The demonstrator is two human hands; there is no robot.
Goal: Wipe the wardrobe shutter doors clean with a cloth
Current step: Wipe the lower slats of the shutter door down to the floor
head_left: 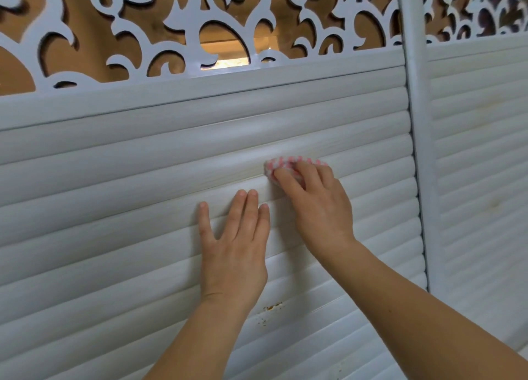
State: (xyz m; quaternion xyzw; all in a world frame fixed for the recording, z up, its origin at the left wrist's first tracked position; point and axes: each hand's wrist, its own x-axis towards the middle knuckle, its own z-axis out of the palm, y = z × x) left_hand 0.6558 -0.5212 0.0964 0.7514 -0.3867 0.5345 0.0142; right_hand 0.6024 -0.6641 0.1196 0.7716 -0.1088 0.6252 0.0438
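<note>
A white wardrobe shutter door (114, 196) of rounded horizontal slats fills the view. My right hand (317, 205) presses a small pink-and-white checked cloth (278, 164) against a slat near the middle, its fingers curled over the cloth. Only the cloth's upper edge shows above my fingers. My left hand (235, 245) lies flat on the slats just below and left of the cloth, fingers straight and holding nothing.
A white cut-out scroll panel (183, 28) runs along the top of the door. A vertical white frame post (418, 139) separates this door from a second slatted door (480, 151) on the right. A small chipped brown spot (273, 306) marks a slat below my left wrist.
</note>
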